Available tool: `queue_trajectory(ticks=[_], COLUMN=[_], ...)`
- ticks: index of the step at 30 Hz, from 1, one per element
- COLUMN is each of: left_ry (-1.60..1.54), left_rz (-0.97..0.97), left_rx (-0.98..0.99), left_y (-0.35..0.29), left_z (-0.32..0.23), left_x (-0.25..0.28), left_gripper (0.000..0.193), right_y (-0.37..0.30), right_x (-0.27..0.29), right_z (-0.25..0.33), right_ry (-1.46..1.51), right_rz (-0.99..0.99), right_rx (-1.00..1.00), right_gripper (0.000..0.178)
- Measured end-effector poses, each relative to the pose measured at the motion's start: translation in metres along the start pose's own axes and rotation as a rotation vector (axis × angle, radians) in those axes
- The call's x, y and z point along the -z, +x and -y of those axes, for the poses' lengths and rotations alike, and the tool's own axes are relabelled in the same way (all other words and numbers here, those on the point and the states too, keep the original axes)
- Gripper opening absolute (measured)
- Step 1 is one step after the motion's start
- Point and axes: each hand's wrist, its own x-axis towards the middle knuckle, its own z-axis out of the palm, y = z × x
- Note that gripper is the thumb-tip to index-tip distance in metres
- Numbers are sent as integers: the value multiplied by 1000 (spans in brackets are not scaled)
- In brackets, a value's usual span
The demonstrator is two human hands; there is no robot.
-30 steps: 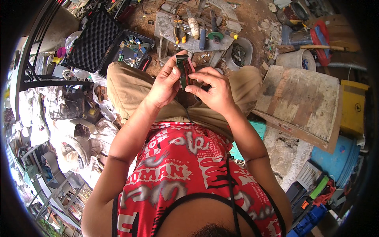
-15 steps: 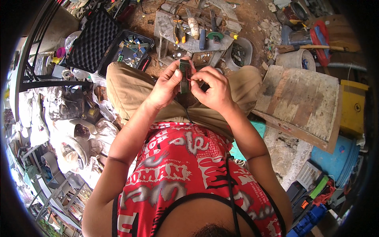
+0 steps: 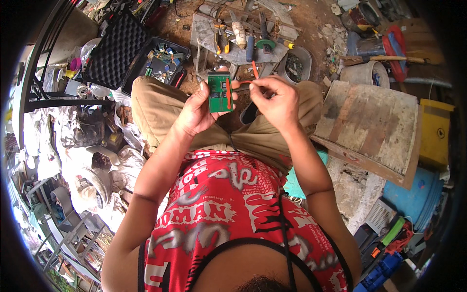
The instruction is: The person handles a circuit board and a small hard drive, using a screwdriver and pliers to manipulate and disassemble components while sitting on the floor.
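My left hand (image 3: 197,108) holds a green circuit board (image 3: 214,100) upright above my lap, thumb at its left edge and fingertips showing past its right edge. Dark chips sit on the board's face, and a grey-black bar runs along its top. Down its right side lies an orange strip (image 3: 228,95). My right hand (image 3: 277,100), closed in a pinch beside the board, grips a thin orange strip (image 3: 255,69) whose end sticks up above the fingers. Another orange stretch reaches from this pinch toward the board; whether it joins the board is unclear.
A low worktable (image 3: 209,36) ahead carries pliers (image 3: 221,40), a blue-handled tool (image 3: 250,48) and other tools. Front left, a foam-lined case (image 3: 160,63) holds circuit pieces. A grey tub (image 3: 304,61) stands right of the table; a wooden board (image 3: 367,129) lies at right.
The circuit board has turned from nearly edge-on to show its green face. My right hand has drawn away to the right, and the orange strip now shows in its fingers.
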Motion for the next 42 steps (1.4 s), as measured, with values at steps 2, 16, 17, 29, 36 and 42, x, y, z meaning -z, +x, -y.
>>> queue_trajectory(ticks=[2,16,17,29,36,42], left_ry=[37,243,262,275,185,40], left_rz=[-4,-66,-72,-95,-34,21], left_rx=[-55,-180,-193,-122,120,162], left_y=[2,8,8,9,-1,-6], left_z=[2,6,7,7,-2,-6], left_x=[0,-6,-5,-12,-8,-1], left_gripper=[67,64,64,58,57,55], right_y=[-8,-18,-17,-6,24,36], right_x=[-8,-11,-9,-8,12,21], right_z=[5,2,3,-5,-3,-10], right_ry=[-5,-72,-74,-127,-166,-34], right_rz=[4,184,215,173,99,42], right_rx=[93,233,224,258,296,219], right_gripper=[9,12,12,10,10,9])
